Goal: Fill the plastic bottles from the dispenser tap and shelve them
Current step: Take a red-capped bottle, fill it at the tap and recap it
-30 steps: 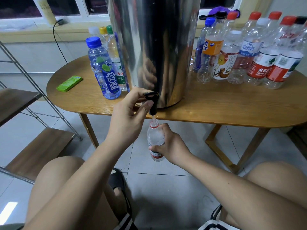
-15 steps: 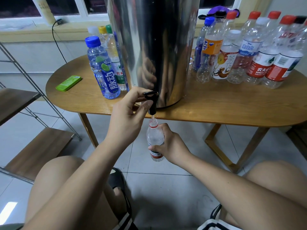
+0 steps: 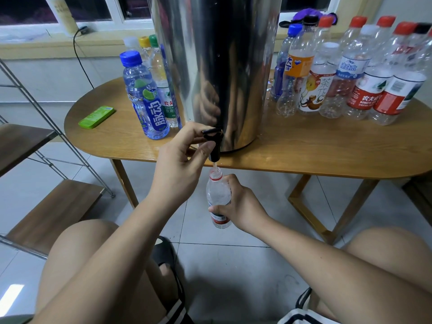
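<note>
At the table (image 3: 304, 157) nothing has shifted: left hand (image 3: 177, 167) still pinches the tap (image 3: 214, 147), right hand (image 3: 244, 205) grips the filling bottle (image 3: 217, 195).

1. The small bottle (image 3: 218, 197) is clear with a red neck ring and a red-and-white label, no cap. It's held upright, mouth right under the tap (image 3: 214, 143), and a thin stream is running in.
2. The tap is black, set low on the shiny steel dispenser (image 3: 222, 66).
3. Capped, full-looking bottles (image 3: 145, 97) are stood left of the dispenser.
4. Empty-looking bottles (image 3: 350, 73), mostly red-capped, are bunched on its right.
</note>
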A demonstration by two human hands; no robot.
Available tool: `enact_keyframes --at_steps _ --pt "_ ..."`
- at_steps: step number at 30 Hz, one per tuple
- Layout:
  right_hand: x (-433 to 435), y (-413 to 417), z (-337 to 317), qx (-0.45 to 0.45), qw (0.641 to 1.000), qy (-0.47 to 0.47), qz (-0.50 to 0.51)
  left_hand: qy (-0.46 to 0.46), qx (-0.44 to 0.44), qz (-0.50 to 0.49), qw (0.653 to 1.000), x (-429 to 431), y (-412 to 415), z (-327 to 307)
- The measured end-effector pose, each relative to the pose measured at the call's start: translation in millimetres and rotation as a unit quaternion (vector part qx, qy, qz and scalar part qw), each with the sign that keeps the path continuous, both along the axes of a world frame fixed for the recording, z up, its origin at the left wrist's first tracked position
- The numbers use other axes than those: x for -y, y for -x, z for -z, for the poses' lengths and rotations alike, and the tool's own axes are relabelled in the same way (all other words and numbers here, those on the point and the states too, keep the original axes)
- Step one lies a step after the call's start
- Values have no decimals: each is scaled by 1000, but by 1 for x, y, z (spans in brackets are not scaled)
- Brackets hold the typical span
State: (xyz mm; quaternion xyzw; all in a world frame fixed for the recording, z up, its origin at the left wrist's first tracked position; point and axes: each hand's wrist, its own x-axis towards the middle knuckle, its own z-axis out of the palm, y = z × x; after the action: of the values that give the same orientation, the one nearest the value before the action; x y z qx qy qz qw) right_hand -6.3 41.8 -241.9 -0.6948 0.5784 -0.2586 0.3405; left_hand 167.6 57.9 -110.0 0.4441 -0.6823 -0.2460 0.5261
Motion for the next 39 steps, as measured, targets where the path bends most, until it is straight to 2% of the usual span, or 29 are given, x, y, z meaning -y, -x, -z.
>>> enact_keyframes --at_steps 39 --pt "-2 0 -3 1 1000 -13 -3 -3 7 -6 1000 -1 1 -1"
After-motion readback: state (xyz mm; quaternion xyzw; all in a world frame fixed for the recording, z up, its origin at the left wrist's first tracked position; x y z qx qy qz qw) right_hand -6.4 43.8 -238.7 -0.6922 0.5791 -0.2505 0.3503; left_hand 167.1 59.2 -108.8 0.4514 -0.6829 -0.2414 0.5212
